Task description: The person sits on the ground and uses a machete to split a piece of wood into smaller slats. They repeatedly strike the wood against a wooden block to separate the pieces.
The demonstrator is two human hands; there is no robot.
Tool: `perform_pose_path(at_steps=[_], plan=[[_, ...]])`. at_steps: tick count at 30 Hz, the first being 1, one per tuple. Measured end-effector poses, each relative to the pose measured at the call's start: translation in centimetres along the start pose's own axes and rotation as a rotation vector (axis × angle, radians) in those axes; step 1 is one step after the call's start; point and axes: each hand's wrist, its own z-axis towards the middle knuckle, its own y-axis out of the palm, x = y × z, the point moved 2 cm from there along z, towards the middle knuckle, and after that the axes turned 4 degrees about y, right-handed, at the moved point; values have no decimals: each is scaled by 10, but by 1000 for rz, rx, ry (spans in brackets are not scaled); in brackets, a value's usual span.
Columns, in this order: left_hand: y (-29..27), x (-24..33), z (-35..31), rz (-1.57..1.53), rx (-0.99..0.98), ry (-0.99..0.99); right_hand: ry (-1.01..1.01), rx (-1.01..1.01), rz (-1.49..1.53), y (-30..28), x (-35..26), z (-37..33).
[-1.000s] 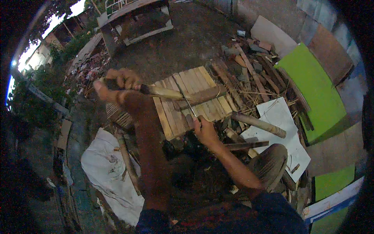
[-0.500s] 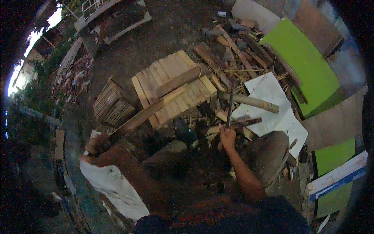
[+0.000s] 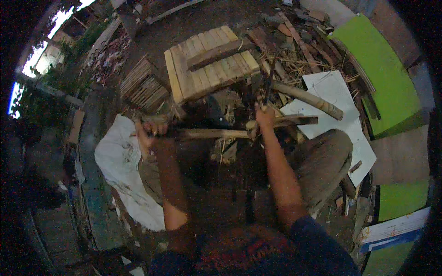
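My left hand [image 3: 154, 131] is closed round the left end of a wooden strip [image 3: 207, 133]. The strip lies nearly level across in front of my lap, its far end by my right wrist. My right hand [image 3: 264, 117] grips the handle of a long, dark, narrow-bladed tool that looks like a machete [image 3: 271, 76], its blade pointing up and away. Beyond my hands stands a row of pale wooden slats [image 3: 209, 57] set side by side, with a loose board [image 3: 216, 54] lying across them. What lies under the strip's right end is too dark to make out.
To the left stands a bundle of thin wooden strips [image 3: 145, 85]. A white cloth [image 3: 122, 170] covers my left knee. On the right are a round pole [image 3: 313, 99], a white sheet [image 3: 336, 96], scrap wood [image 3: 299, 46] and a green panel [image 3: 382, 73].
My left hand has brought the wooden strip off the slats, toward me and to the right, so it now lies level. The machete has shifted slightly up with my right hand. The view has tilted.
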Motion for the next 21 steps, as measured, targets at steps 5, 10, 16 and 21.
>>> perform_pose_path(at_steps=[5, 10, 16, 21], plan=[[-23, -64, 42, 501, 14, -191, -24, -134, 289, -3, -41, -14], [-52, -115, 62, 685, 89, -310, 95, -218, 202, 17, -42, -1], [-57, -167, 87, 741, 121, -402, 145, 104, 342, 44, -67, 16], [-91, -188, 81, 432, 100, -533, 489, -222, 815, 36, -144, -19]])
